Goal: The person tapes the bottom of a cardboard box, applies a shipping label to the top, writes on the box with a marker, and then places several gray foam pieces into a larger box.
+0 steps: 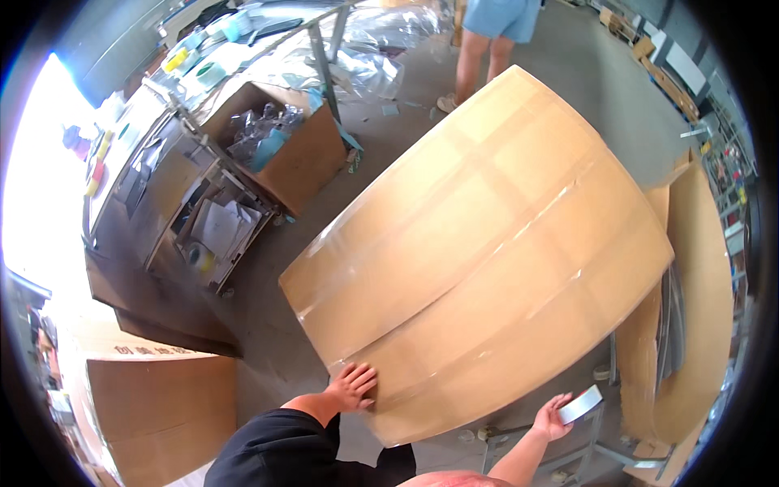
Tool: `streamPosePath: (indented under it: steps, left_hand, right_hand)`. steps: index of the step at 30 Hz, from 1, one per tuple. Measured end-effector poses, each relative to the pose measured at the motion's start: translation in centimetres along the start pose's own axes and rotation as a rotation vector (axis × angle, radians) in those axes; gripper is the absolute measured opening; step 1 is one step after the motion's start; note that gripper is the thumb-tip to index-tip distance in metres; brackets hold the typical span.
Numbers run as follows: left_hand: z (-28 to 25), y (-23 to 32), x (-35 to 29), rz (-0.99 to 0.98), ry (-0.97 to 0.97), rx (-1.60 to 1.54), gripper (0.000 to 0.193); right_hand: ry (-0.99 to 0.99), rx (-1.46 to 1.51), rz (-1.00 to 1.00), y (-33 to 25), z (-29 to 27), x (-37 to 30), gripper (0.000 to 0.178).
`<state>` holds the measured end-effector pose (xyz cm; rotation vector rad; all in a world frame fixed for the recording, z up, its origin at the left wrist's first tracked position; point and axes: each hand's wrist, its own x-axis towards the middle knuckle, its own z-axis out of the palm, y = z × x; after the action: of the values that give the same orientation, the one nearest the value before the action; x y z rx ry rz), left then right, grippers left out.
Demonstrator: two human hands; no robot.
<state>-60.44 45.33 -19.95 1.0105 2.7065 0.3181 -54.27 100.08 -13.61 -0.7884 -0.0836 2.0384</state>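
A large brown cardboard carton (487, 235), closed and with clear tape along its seams, fills the middle of the head view at a slant. My left hand (350, 388) rests on its near left corner, palm down with the fingers stretched. To the right of the carton's near edge, my right hand (553, 418) grips a small flat white-and-grey block (581, 404), perhaps a stack of labels; I cannot make out its exact kind. That hand is apart from the carton.
A metal frame (580, 454) stands by my right hand. Tall open cardboard (702, 300) is at the right. An open box of plastic film (312, 158) and a cluttered workbench (162, 174) stand left. Another carton (162, 414) is near left. Beyond stands a person (487, 49).
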Motion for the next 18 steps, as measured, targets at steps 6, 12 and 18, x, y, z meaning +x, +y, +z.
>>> streamPosePath:
  steps: [6, 12, 18]
  left_hand:
    - [-1.7, -12.0, -15.0, -0.59, -0.37, -0.445, 0.047]
    - [-33.3, -35.2, -5.6, -0.585, 1.042, -1.981, 0.061]
    - [-48.6, -35.2, -8.1, -0.442, 0.334, -1.981, 0.06]
  right_hand:
    - [-0.133, -0.1, 0.019, 1.9, 8.7, -11.0, 0.06]
    - [-0.164, -0.206, -0.02, 1.4, 12.6, -24.1, 0.059]
    - [-0.257, -0.266, 0.017, 4.2, 16.9, -31.9, 0.058]
